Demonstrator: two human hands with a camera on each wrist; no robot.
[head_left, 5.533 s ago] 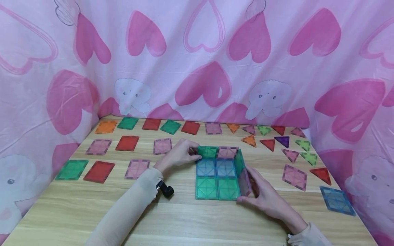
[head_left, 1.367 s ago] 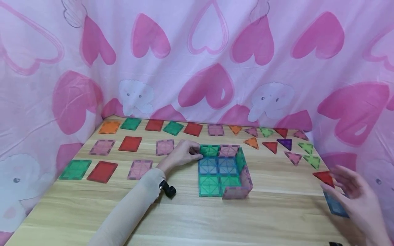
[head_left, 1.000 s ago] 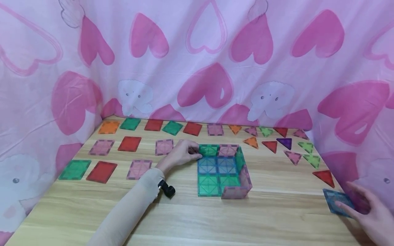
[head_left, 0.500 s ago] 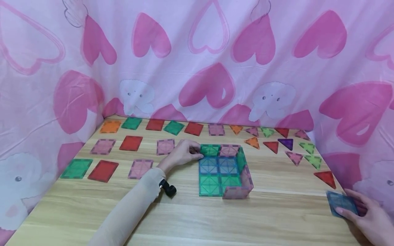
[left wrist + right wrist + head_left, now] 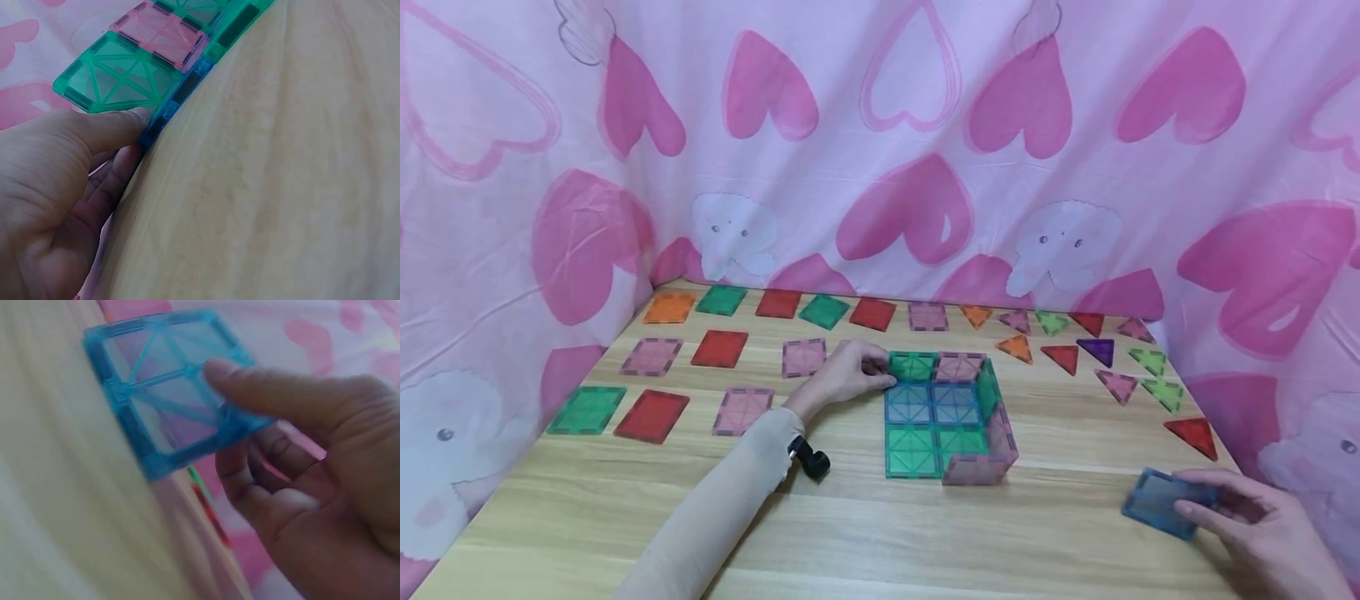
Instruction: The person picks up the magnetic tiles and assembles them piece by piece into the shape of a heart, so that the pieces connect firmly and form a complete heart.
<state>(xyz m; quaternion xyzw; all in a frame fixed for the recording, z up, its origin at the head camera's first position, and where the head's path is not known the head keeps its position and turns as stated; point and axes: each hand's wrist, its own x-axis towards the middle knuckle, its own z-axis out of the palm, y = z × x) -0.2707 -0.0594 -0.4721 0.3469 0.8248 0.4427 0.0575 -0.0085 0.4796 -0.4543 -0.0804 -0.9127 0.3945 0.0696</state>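
A magnetic tile structure stands mid-table: a floor of two blue tiles (image 5: 908,404) and two green tiles (image 5: 912,452), with upright tiles at the back, right and part of the front. My left hand (image 5: 850,375) holds the left edge of the upright green tile (image 5: 122,75) at the back, thumb in front; its other fingertips are partly hidden. Beside that tile stands a pink one (image 5: 161,32). My right hand (image 5: 1255,517) pinches a blue square tile (image 5: 175,394) between thumb and fingers, above the table at the right. A pink tile (image 5: 977,470) stands at the front right.
Square tiles, such as a red one (image 5: 652,416) and an orange one (image 5: 669,308), lie flat at the left and back. Several triangles, including a red one (image 5: 1193,437), lie along the right. A pink heart-print curtain (image 5: 880,150) surrounds the wooden table (image 5: 820,542).
A pink tile now stands at the structure's front right. My right hand reached to the right edge, took the blue square tile and moved left with it. My left hand stays in place.
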